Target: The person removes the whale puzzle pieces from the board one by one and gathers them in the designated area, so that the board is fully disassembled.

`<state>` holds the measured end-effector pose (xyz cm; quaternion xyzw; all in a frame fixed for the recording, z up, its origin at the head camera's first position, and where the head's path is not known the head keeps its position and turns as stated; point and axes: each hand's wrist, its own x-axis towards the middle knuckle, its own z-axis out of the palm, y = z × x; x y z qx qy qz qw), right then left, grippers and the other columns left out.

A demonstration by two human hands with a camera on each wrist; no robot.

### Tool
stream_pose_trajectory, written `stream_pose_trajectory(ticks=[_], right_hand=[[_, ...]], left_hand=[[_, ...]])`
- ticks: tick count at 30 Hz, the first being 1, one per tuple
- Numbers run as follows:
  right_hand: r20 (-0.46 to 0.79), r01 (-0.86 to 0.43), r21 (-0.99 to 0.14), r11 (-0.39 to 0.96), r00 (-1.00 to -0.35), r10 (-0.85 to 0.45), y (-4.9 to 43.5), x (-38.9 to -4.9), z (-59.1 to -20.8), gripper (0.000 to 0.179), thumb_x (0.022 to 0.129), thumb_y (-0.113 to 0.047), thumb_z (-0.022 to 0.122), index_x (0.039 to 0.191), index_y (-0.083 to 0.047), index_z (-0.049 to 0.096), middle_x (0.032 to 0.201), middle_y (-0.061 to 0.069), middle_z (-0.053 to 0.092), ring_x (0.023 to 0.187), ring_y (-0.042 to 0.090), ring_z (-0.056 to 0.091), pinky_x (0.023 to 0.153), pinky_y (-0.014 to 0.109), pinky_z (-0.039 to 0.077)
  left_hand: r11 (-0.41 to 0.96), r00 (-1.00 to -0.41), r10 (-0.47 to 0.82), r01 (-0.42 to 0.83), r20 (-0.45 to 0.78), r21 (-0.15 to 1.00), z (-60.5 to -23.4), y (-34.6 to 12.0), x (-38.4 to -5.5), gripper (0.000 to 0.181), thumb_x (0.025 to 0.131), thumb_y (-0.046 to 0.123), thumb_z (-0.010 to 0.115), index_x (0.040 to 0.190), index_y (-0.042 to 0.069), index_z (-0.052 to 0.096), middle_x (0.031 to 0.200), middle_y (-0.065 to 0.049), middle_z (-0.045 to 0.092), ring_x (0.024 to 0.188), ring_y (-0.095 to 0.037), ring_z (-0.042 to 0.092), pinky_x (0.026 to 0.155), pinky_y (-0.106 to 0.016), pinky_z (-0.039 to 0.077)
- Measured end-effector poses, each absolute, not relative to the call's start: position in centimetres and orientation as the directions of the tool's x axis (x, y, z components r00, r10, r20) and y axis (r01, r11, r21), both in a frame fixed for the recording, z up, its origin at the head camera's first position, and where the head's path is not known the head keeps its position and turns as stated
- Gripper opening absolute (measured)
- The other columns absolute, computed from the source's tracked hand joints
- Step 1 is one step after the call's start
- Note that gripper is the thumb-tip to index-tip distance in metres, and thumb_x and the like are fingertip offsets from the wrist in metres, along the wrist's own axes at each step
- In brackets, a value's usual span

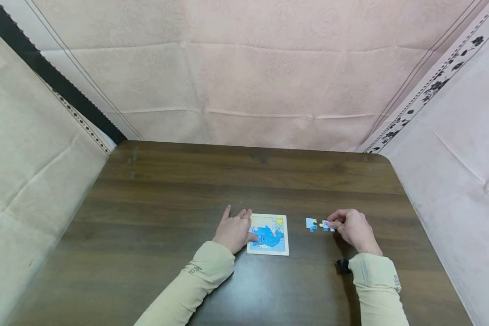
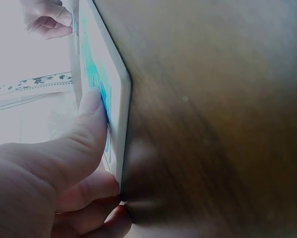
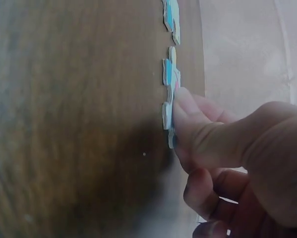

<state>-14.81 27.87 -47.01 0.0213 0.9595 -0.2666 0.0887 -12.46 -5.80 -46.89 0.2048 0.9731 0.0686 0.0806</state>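
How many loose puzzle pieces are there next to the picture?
2 that I can see. One puzzle piece lies right of the framed picture; the other piece, farther right, is touched by the right hand. More could hide beneath that hand.

"What's the table (image 1: 146, 253) like?"
"Brown, wood-grained, with rounded far corners."
"What lies on it?"
"A pale-framed whale puzzle (image 1: 273, 240), and loose puzzle pieces (image 1: 311, 222) to its right."
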Motion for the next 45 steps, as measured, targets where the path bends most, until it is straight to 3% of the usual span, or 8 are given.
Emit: stream_pose_trajectory(ticks=[8,16,38,45], right_hand=[[-0.19,0.051,-0.47,0.881,-0.981,-0.044,27.7,-14.7,-46.7,0.005,0.091,-0.014,0.068,0.092,-0.016,0.073,0.085,0.0,0.067,0.071,0.019,0.054,0.062,0.034,0.04],[-0.108,-0.033,-0.468,0.883,-0.99,-0.094,27.5,-14.3,-46.9,0.004,0.091,-0.015,0.068,0.092,-0.014,0.072,0.09,0.005,0.062,0.075,0.019,0.057,0.066,0.039,0.046],[-0.12,-0.002,-0.552,0.834,-0.989,-0.081,27.6,-13.9,-47.6,0.007,0.091,-0.01,0.068,0.096,-0.006,0.071,0.095,0.009,0.06,0.076,0.021,0.055,0.067,0.035,0.048],[-0.056,-0.017,-0.568,0.823,-0.997,-0.059,27.4,-13.6,-47.1,0.012,0.094,-0.008,0.062,0.102,-0.006,0.07,0.098,0.01,0.062,0.082,0.023,0.057,0.068,0.036,0.047]], left_hand=[[0.908,-0.902,0.408,0.385,-0.138,0.165,-46.8,-5.8,-12.4,0.06,0.083,0.051,0.069,0.125,0.008,0.068,0.142,-0.009,0.052,0.134,-0.021,0.045,0.114,-0.056,0.022],[0.915,-0.908,0.395,0.375,-0.142,0.151,-46.8,-5.7,-12.4,0.061,0.082,0.052,0.069,0.125,0.009,0.067,0.142,-0.008,0.052,0.134,-0.02,0.045,0.114,-0.056,0.022],[0.911,-0.907,0.4,0.378,-0.129,0.166,-46.9,-5.7,-12.3,0.059,0.082,0.051,0.071,0.123,0.009,0.069,0.141,-0.009,0.053,0.134,-0.021,0.046,0.114,-0.056,0.022],[0.911,-0.905,0.404,0.385,-0.132,0.149,-46.9,-5.8,-12.3,0.06,0.082,0.052,0.069,0.124,0.009,0.068,0.142,-0.008,0.052,0.134,-0.02,0.046,0.114,-0.055,0.023]])
